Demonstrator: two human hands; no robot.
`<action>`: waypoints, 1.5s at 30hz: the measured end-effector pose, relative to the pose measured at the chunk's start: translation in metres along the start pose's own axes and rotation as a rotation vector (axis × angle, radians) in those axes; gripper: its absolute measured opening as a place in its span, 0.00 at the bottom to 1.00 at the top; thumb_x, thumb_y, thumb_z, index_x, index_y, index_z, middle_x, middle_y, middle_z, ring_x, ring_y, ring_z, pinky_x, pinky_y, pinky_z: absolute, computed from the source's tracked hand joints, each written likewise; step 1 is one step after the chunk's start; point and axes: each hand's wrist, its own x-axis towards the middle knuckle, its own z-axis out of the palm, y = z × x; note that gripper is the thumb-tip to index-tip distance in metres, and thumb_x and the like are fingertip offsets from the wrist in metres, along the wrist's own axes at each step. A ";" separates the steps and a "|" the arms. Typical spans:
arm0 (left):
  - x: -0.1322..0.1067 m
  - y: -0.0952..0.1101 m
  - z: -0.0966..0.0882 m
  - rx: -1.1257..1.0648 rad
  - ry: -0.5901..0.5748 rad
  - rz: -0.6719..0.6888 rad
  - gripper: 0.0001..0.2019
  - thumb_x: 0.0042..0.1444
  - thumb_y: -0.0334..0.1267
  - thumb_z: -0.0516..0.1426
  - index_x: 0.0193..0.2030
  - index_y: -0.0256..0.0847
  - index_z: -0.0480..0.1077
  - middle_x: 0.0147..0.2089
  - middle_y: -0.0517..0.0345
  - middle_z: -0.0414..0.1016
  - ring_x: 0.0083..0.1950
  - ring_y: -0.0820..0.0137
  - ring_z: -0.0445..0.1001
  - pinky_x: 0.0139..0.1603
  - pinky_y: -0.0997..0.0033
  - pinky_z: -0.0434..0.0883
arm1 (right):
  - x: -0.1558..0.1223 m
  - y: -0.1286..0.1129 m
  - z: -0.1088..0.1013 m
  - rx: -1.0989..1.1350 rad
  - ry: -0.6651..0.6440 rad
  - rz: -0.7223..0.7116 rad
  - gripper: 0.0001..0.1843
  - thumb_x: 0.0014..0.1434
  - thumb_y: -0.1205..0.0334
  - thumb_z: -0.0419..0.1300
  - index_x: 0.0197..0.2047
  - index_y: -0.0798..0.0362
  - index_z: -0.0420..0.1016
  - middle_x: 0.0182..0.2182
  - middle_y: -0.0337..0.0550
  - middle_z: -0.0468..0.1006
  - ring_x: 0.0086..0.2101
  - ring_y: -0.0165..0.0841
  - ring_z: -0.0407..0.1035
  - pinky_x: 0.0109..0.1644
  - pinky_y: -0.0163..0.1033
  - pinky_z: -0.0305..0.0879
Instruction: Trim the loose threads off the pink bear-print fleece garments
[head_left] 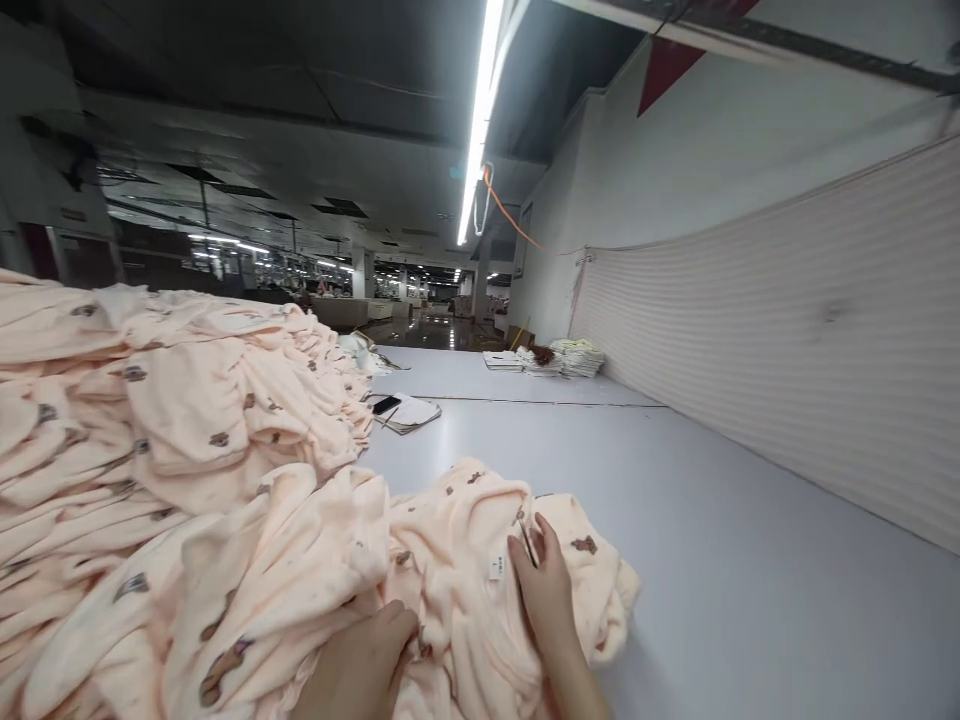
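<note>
A peach fleece garment (465,560) with small brown prints lies crumpled on the grey table (735,560) in front of me. My right hand (544,585) rests on it beside a small white label (496,566) and pinches a thin metal tool (526,540), probably thread snips. My left hand (367,660) presses down on the fabric at the bottom, its fingers curled into the cloth. A big heap of the same peach garments (150,450) fills the left side.
A phone and papers (405,410) lie further back on the table. Folded white stacks (559,358) sit at the far end. A striped fabric wall (810,340) runs along the right. A strip light hangs overhead.
</note>
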 end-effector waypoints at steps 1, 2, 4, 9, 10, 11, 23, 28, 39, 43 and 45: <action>0.002 0.001 0.000 0.046 -0.015 0.009 0.13 0.57 0.29 0.44 0.34 0.43 0.68 0.37 0.55 0.76 0.36 0.63 0.75 0.34 0.68 0.64 | 0.005 0.005 0.000 0.041 -0.011 0.012 0.32 0.52 0.51 0.60 0.58 0.55 0.64 0.57 0.55 0.68 0.58 0.46 0.60 0.57 0.47 0.60; 0.004 0.003 -0.001 0.080 -0.020 0.017 0.13 0.57 0.29 0.43 0.34 0.42 0.68 0.39 0.52 0.75 0.37 0.61 0.75 0.34 0.66 0.65 | 0.007 0.007 0.000 0.088 -0.030 0.019 0.30 0.52 0.51 0.60 0.56 0.57 0.66 0.55 0.55 0.71 0.56 0.45 0.63 0.56 0.45 0.63; 0.011 0.010 -0.007 0.076 0.019 0.053 0.12 0.57 0.31 0.44 0.35 0.41 0.69 0.42 0.47 0.74 0.40 0.58 0.75 0.36 0.63 0.67 | 0.004 0.007 0.000 0.176 -0.081 0.011 0.25 0.52 0.52 0.61 0.51 0.56 0.71 0.50 0.53 0.76 0.52 0.44 0.68 0.52 0.43 0.67; 0.044 0.045 -0.027 -0.455 0.168 0.168 0.17 0.58 0.45 0.50 0.52 0.43 0.64 0.52 0.47 0.70 0.53 0.58 0.69 0.52 0.61 0.66 | -0.024 -0.007 -0.001 0.289 -0.203 -0.037 0.19 0.49 0.56 0.66 0.44 0.54 0.76 0.42 0.48 0.79 0.45 0.43 0.72 0.48 0.42 0.68; 0.053 0.053 -0.028 -0.567 0.147 0.152 0.19 0.57 0.45 0.53 0.54 0.44 0.63 0.53 0.49 0.71 0.54 0.59 0.68 0.53 0.61 0.65 | -0.030 -0.008 -0.001 0.307 -0.236 -0.040 0.18 0.50 0.56 0.65 0.44 0.54 0.76 0.42 0.48 0.79 0.45 0.42 0.72 0.48 0.41 0.68; 0.061 0.059 -0.027 -0.659 0.120 0.131 0.19 0.55 0.44 0.54 0.54 0.44 0.64 0.52 0.51 0.72 0.54 0.59 0.68 0.53 0.62 0.65 | -0.034 -0.008 -0.001 0.328 -0.268 -0.048 0.17 0.52 0.56 0.64 0.45 0.53 0.75 0.43 0.47 0.79 0.45 0.41 0.72 0.48 0.41 0.68; 0.081 0.050 0.003 -1.317 -0.033 0.211 0.14 0.58 0.38 0.55 0.50 0.43 0.72 0.50 0.58 0.78 0.52 0.64 0.72 0.56 0.66 0.67 | -0.046 -0.027 -0.038 -0.221 -0.026 -0.447 0.11 0.58 0.58 0.57 0.44 0.47 0.75 0.38 0.42 0.76 0.39 0.35 0.72 0.41 0.34 0.68; 0.076 0.055 -0.001 -1.413 -0.095 0.206 0.17 0.56 0.41 0.57 0.52 0.44 0.72 0.52 0.57 0.77 0.56 0.61 0.71 0.59 0.62 0.66 | -0.046 -0.032 -0.031 -0.389 0.083 -0.588 0.14 0.62 0.58 0.53 0.48 0.46 0.74 0.40 0.44 0.78 0.39 0.37 0.73 0.40 0.37 0.68; 0.063 0.062 -0.011 -1.591 -0.181 0.126 0.16 0.56 0.41 0.58 0.51 0.45 0.73 0.50 0.58 0.78 0.54 0.63 0.72 0.59 0.63 0.66 | -0.043 -0.036 -0.032 -0.538 0.061 -0.721 0.16 0.62 0.61 0.54 0.51 0.48 0.75 0.42 0.46 0.79 0.40 0.40 0.74 0.42 0.41 0.68; 0.063 0.059 -0.009 -1.518 -0.174 0.179 0.14 0.57 0.41 0.57 0.50 0.45 0.73 0.49 0.58 0.78 0.54 0.62 0.72 0.56 0.64 0.67 | -0.044 -0.041 -0.033 -0.386 0.039 -0.621 0.14 0.62 0.61 0.53 0.47 0.47 0.77 0.40 0.44 0.80 0.40 0.37 0.74 0.42 0.38 0.69; 0.063 0.058 -0.009 -1.452 -0.151 0.210 0.15 0.58 0.41 0.55 0.51 0.45 0.72 0.50 0.57 0.77 0.54 0.62 0.71 0.57 0.63 0.66 | -0.045 -0.042 -0.033 -0.239 0.044 -0.538 0.13 0.62 0.59 0.54 0.43 0.46 0.78 0.40 0.43 0.80 0.41 0.37 0.74 0.44 0.36 0.69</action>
